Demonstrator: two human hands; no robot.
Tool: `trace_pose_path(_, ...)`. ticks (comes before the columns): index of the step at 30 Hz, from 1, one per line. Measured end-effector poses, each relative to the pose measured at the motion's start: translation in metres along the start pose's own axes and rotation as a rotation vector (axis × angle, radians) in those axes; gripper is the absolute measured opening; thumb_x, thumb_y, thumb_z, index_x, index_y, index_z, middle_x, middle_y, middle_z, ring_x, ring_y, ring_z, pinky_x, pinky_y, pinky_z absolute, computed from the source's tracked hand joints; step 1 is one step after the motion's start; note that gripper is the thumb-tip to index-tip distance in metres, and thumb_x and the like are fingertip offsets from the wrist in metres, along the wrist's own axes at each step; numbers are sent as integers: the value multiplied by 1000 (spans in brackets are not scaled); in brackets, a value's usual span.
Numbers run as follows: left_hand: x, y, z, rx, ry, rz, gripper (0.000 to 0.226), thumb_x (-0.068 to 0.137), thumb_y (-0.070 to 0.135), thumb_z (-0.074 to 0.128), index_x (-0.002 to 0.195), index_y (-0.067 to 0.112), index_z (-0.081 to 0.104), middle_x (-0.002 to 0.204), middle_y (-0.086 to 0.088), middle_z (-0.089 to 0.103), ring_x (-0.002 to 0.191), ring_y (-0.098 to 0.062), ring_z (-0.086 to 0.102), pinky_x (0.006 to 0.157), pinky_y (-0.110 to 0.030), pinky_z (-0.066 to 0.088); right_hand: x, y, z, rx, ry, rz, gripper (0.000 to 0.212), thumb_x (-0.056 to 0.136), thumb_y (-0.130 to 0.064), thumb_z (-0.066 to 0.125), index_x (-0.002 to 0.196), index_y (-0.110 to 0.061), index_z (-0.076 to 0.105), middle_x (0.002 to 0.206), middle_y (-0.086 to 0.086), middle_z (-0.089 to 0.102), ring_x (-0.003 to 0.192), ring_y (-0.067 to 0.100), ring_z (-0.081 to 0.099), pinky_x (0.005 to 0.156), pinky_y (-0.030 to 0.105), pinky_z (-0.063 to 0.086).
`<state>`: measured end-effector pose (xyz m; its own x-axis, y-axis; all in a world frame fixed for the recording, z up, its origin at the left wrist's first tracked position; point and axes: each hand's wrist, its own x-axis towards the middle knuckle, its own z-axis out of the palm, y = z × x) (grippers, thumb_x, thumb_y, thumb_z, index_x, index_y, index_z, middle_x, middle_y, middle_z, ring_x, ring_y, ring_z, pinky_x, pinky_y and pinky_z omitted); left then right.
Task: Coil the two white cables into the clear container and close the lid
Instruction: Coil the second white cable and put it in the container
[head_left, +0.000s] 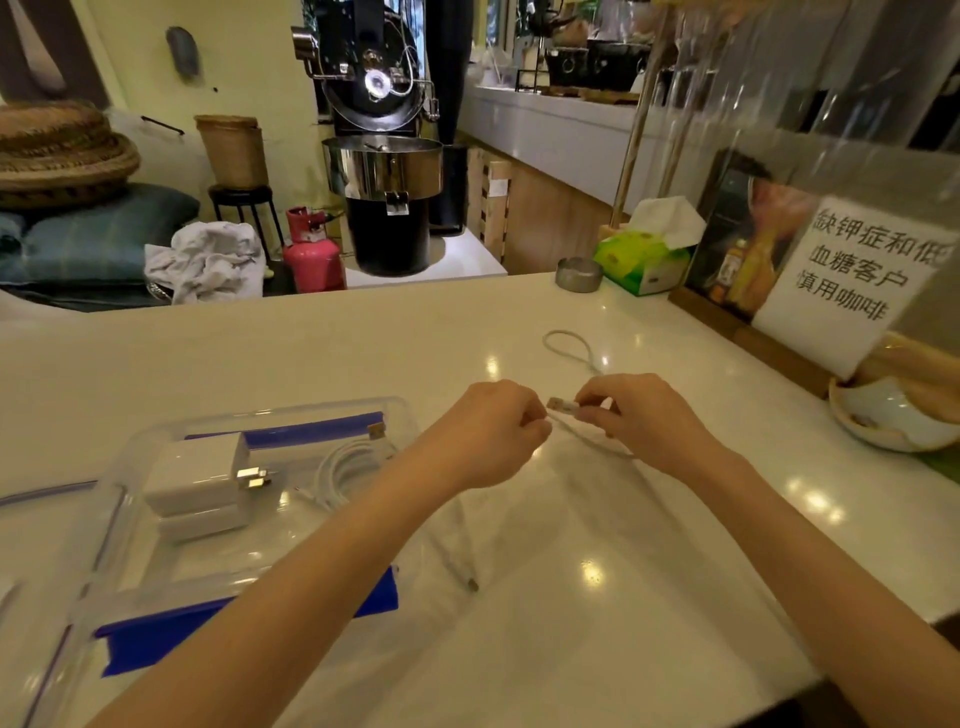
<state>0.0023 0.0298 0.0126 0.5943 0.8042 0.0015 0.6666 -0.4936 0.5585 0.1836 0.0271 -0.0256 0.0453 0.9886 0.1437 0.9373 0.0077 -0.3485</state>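
A clear container (130, 462) with blue latches sits open at the left of the white counter. Inside it lie two white chargers (200, 480) and one coiled white cable (345, 465). The second white cable (569, 348) trails across the counter, with a loop at the back and a plug end near the front. My right hand (639, 421) pinches this cable just behind its USB plug. My left hand (493, 431) pinches the same cable a little further along, right next to my right hand. The container's lid is not clearly visible.
A white bowl (883, 421) sits at the right counter edge below a paper sign (841, 280). A green tissue box (644, 260) and a small metal tin (578, 274) stand at the back right. Beyond the counter stands a black coffee roaster (384, 156).
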Motion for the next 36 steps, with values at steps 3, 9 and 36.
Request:
trace_pose_path(3, 3, -1, 4, -22, 82, 4, 36, 94, 25, 44, 126, 13, 50, 125, -8, 58, 113, -21, 53, 92, -28, 40, -6, -12, -12, 57, 51, -101, 16, 85, -25, 58, 97, -18, 66, 87, 1, 69, 72, 18, 62, 74, 39, 53)
trace_pose_path(9, 5, -2, -7, -118, 339, 75, 29, 88, 26, 55, 112, 13, 64, 108, -6, 70, 95, -15, 63, 83, -23, 45, -17, -45, -39, 98, 124, -356, 16, 82, -16, 62, 95, -10, 69, 81, -7, 63, 64, 0, 52, 68, 12, 43)
trace_pose_path(36, -46, -47, -88, -808, 37, -286, 29, 82, -1, 35, 58, 8, 48, 39, 2, 42, 35, -11, 35, 38, -17, 31, 73, -77, -34, -187, 457, -613, 21, 85, -18, 58, 101, -8, 68, 90, 14, 61, 74, 23, 59, 61, 33, 52)
